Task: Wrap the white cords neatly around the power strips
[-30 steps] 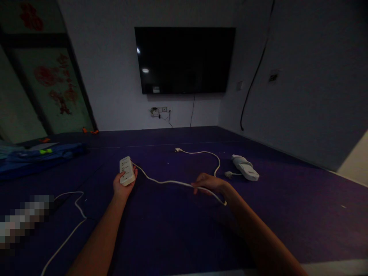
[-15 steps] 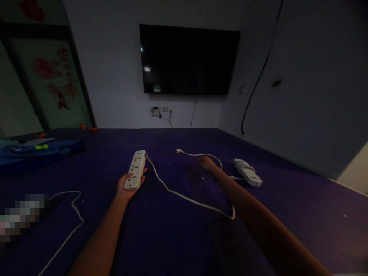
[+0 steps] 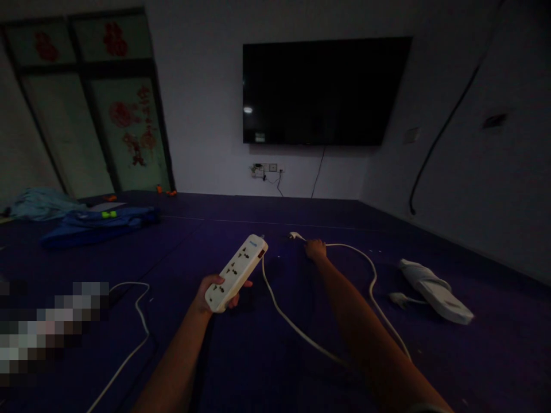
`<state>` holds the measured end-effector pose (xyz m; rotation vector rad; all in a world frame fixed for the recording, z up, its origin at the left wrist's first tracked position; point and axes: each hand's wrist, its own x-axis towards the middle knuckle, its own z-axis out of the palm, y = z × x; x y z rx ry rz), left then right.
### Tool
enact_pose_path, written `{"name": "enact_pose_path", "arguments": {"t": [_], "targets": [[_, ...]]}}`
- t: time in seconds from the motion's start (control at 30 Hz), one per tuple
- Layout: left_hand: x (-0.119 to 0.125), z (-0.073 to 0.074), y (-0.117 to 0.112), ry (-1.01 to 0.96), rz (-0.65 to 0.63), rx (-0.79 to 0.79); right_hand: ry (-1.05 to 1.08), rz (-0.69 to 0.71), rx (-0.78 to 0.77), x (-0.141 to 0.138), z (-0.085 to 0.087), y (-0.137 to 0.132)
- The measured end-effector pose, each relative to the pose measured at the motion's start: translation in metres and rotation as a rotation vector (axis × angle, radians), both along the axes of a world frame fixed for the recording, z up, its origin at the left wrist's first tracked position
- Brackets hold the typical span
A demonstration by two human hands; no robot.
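Observation:
A white power strip (image 3: 236, 274) lies tilted in my left hand (image 3: 209, 291), its sockets facing up. The thumb rests on the near end and the fingers wrap beneath it. From its far end a white power cord (image 3: 297, 332) droops to the floor and runs toward my right forearm, which hides part of it. My right hand (image 3: 316, 250) is closed on the cord, just behind its plug (image 3: 294, 235); the fingertips are mostly hidden. Right of that hand, the cord curves back over the purple floor.
On the right lies another white power strip (image 3: 443, 298) with its cord wrapped round it and its plug (image 3: 399, 299) beside it. A white cable (image 3: 140, 310) runs at left, near a blurred-out object (image 3: 51, 327). Blue clothing (image 3: 99, 223) lies farther back. A television (image 3: 322, 92) hangs ahead.
My right hand has reached the cord near its plug and closed on it. The power strip in my left hand has swung to slant rightward. The view has turned left.

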<state>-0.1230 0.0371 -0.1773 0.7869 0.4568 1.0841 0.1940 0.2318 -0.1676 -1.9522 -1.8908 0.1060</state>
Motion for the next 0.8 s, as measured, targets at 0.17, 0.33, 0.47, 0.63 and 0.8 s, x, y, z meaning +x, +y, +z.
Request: {"name": "enact_pose_path", "arguments": {"t": [0.17, 0.33, 0.47, 0.63, 0.8], "targets": [[0.0, 0.0, 0.002, 0.002, 0.0, 0.035, 0.182, 0.086, 0.05, -0.03, 0.008, 0.0], [0.0, 0.003, 0.003, -0.001, 0.074, 0.045, 0.502, 0.251, 0.077, -0.083, 0.031, -0.013], [-0.003, 0.006, 0.003, -0.043, 0.089, 0.025, 0.788, 0.42, 0.049, -0.118, 0.048, -0.038], [-0.006, 0.003, 0.003, -0.137, 0.019, 0.06, 0.993, 0.572, -0.014, -0.137, 0.051, -0.076], [-0.011, 0.0, 0.001, -0.256, 0.004, 0.069, 1.218, 0.763, -0.107, -0.137, 0.049, -0.1]]}}
